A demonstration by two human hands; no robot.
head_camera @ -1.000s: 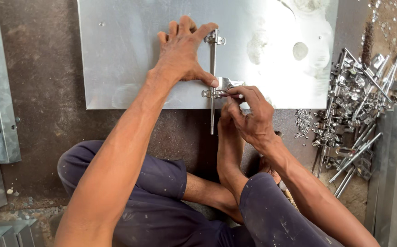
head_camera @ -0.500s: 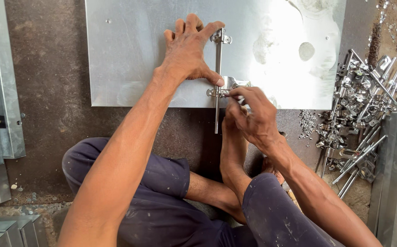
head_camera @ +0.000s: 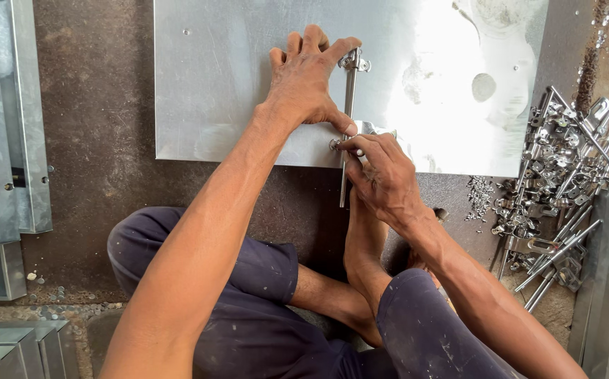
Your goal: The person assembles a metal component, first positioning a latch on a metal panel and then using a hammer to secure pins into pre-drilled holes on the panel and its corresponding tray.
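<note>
While two hands work centre frame, left hand (head_camera: 304, 81) flat on one metal sheet (head_camera: 234, 91), fingers spread as before, right hand (head_camera: 382, 172) pinching one bolt rod (head_camera: 347, 105), many spare bolts (head_camera: 564, 182) piled right, view shifted slightly.

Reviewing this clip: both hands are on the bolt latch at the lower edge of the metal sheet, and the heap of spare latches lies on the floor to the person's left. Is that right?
Not quite. The heap of spare latches lies to the person's right, not left, as the head view shows. The rest holds: the left hand and right hand are both on the bolt latch at the lower edge of the metal sheet.
</note>
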